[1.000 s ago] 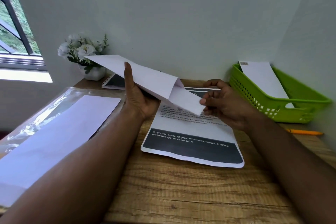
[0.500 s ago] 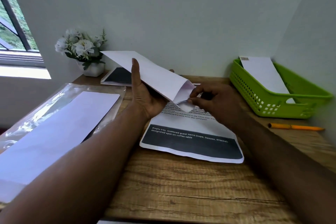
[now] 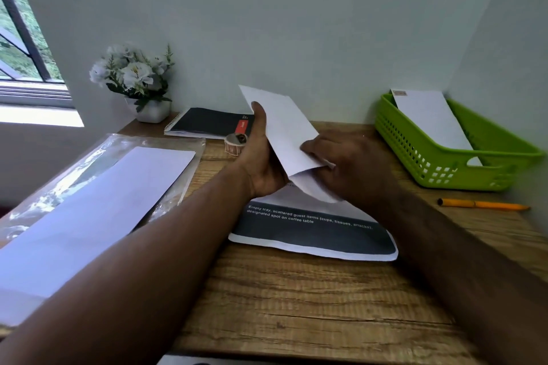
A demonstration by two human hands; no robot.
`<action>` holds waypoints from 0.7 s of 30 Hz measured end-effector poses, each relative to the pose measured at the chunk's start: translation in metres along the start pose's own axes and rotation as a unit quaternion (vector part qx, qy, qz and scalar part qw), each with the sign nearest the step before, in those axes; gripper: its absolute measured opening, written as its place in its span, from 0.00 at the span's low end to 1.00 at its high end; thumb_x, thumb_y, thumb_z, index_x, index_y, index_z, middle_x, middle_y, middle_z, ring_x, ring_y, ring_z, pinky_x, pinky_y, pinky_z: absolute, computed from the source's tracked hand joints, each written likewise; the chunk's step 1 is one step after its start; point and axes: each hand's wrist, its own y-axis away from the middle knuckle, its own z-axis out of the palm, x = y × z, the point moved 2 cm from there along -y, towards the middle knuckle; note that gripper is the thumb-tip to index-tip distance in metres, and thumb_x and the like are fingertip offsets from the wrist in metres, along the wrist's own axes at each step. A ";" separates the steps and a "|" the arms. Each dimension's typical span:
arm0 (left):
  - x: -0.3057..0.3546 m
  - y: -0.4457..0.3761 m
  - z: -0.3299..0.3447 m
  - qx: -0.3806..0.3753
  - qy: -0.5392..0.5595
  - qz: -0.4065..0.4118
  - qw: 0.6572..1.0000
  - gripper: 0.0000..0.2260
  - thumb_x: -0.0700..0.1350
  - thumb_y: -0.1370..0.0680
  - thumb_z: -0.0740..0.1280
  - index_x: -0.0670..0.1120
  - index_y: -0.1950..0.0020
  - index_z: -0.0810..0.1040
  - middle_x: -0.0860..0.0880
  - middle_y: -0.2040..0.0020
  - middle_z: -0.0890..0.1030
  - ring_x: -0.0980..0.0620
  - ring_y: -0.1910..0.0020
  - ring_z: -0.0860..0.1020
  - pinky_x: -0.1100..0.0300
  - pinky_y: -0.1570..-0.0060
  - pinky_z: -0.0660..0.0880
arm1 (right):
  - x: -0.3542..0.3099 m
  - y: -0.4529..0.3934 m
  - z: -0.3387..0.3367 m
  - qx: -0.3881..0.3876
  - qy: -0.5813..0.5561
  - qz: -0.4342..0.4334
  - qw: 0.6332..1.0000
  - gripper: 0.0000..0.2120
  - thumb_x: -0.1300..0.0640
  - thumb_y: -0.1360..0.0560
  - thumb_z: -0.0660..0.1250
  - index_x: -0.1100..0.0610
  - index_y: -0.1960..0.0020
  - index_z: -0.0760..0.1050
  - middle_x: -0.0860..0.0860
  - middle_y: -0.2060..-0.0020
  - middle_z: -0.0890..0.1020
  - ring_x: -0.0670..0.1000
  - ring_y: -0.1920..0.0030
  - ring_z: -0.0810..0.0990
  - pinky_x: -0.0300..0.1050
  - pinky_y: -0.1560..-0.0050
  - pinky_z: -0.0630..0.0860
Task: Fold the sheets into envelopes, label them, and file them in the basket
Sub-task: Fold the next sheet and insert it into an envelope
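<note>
Smooth white paper envelope (image 3: 284,130) between left hand (image 3: 262,163) and right hand (image 3: 350,163).

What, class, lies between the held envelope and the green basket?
Nothing visible: only bare desk separates the envelope, held by both the left hand and right hand, from the basket. Another envelope already leans inside.

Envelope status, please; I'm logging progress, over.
Left hand grips envelope, held above the desk. Right hand pinches its lower end. Basket holds one envelope. Nothing blocking.
</note>
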 end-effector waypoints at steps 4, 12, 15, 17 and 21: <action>-0.001 -0.009 0.001 0.105 -0.097 0.059 0.988 0.26 0.63 0.21 0.58 0.44 0.35 0.74 0.43 0.45 0.83 0.45 0.49 0.83 0.55 0.54 0.81 | -0.001 0.002 0.001 -0.134 -0.101 0.018 0.986 0.19 0.49 0.30 0.69 0.57 0.43 0.80 0.52 0.48 0.83 0.52 0.48 0.81 0.50 0.49 0.78; 0.027 0.000 -0.012 0.181 -0.651 0.240 0.697 0.12 0.43 0.25 0.71 0.45 0.42 0.81 0.50 0.52 0.82 0.55 0.57 0.80 0.72 0.61 0.73 | 0.002 0.018 0.008 -0.480 -0.171 0.144 0.848 0.38 0.35 0.38 0.73 0.40 0.30 0.67 0.38 0.28 0.63 0.40 0.29 0.59 0.35 0.30 0.53; 0.028 0.011 -0.004 0.087 -0.667 0.153 0.724 0.06 0.43 0.24 0.71 0.44 0.49 0.83 0.50 0.60 0.84 0.56 0.69 0.80 0.68 0.71 0.76 | 0.003 0.018 0.006 -0.488 -0.166 0.128 0.847 0.35 0.39 0.34 0.73 0.40 0.30 0.67 0.38 0.28 0.63 0.39 0.29 0.59 0.34 0.32 0.53; 0.027 0.016 -0.003 0.055 -0.672 0.106 0.731 0.05 0.42 0.24 0.71 0.44 0.50 0.83 0.48 0.60 0.84 0.55 0.68 0.81 0.65 0.73 0.76 | 0.003 0.015 0.002 -0.475 -0.174 0.122 0.854 0.26 0.45 0.30 0.72 0.42 0.33 0.72 0.38 0.29 0.67 0.39 0.30 0.62 0.33 0.34 0.55; 0.024 0.015 -0.001 0.003 -0.706 0.051 0.706 0.06 0.43 0.23 0.69 0.45 0.48 0.83 0.49 0.57 0.84 0.56 0.70 0.79 0.67 0.72 0.73 | 0.010 0.013 0.001 -0.432 -0.181 0.140 0.873 0.14 0.57 0.27 0.68 0.51 0.41 0.79 0.43 0.36 0.76 0.38 0.39 0.72 0.23 0.46 0.62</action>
